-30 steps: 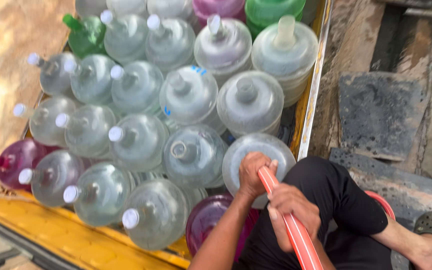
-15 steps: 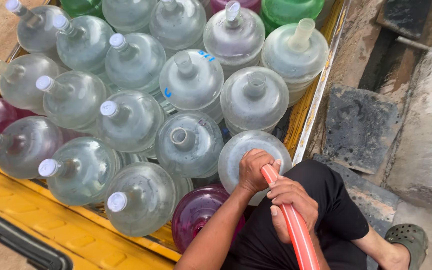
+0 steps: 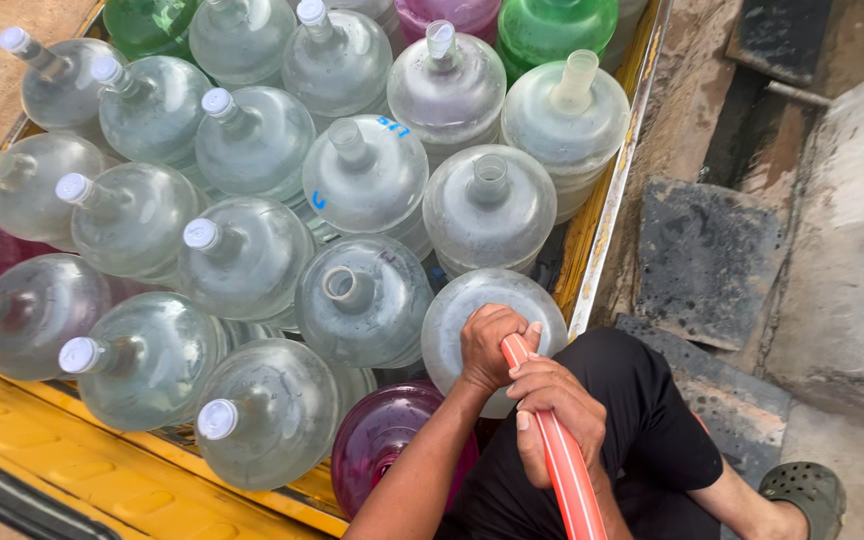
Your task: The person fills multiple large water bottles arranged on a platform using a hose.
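Two hands grip our red hose (image 3: pixel 560 462): left hand (image 3: pixel 490 345) closed at its far tip over the nearest clear jug (image 3: pixel 472 310), right hand (image 3: pixel 552 410) just behind, hose running near-to-far.

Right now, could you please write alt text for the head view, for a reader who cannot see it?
Both hands, left hand and right hand, grip a red hose at the top of a clear water jug. Many more large jugs, some capped, stand packed in a yellow cart bed.
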